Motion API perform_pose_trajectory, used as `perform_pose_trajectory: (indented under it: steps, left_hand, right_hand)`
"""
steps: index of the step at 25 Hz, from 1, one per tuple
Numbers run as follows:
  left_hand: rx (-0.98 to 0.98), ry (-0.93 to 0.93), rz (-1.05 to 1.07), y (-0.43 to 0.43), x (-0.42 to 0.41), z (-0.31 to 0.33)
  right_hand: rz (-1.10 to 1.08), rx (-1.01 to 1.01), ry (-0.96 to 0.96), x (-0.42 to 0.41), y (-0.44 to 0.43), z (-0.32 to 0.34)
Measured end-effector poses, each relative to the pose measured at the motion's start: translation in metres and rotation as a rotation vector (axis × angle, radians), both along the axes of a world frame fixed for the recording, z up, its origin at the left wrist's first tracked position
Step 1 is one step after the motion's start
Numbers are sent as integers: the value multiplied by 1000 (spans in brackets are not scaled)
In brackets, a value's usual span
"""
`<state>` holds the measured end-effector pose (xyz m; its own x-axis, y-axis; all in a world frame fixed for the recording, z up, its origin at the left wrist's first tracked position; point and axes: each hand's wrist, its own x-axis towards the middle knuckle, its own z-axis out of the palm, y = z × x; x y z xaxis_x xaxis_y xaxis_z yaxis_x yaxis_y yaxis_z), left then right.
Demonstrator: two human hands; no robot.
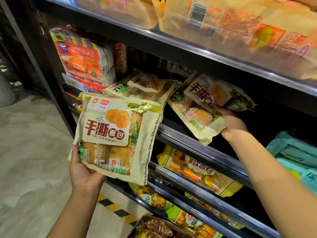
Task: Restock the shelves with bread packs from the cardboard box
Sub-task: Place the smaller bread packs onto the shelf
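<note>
My left hand (pixel 82 170) grips the bottom corner of a pale yellow bread pack (pixel 116 134) and holds it upright in front of the shelves. My right hand (pixel 231 122) holds a second bread pack (pixel 202 103) of the same kind, tilted, at the edge of the middle shelf (pixel 197 143). A third matching pack (pixel 142 86) lies on that shelf between the two. The cardboard box is hardly in view; only a brown wrapped heap (pixel 154 227) shows at the bottom edge.
Red-labelled bread packs (pixel 82 60) stand at the left of the middle shelf. Large orange packs (pixel 240 28) fill the top shelf. Yellow packs (pixel 197 172) lie on the lower shelves and a teal pack (pixel 295 157) at right. Yellow-black tape (pixel 115 208) marks the floor.
</note>
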<state>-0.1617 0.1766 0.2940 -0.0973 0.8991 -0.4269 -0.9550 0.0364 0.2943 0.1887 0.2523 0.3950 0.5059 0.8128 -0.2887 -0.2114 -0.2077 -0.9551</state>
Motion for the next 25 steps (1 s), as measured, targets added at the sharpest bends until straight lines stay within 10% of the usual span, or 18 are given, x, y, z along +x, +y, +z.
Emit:
perform_pose_trajectory:
  steps: [6,13,19,25]
  left_hand:
    - [16,31,-38,11,-19,14]
    - [43,66,-85,38,-25,13]
    - [49,50,-47,58,-14,-5]
    - [50,77,-48,57,0,1]
  right_hand:
    - [-322,141,-84,-10,-23,7]
    - [-113,245,-641,-17,49,13]
    - [-91,296,-576,-19,92,-4]
    - [-324,-105,-627,-18,82,5]
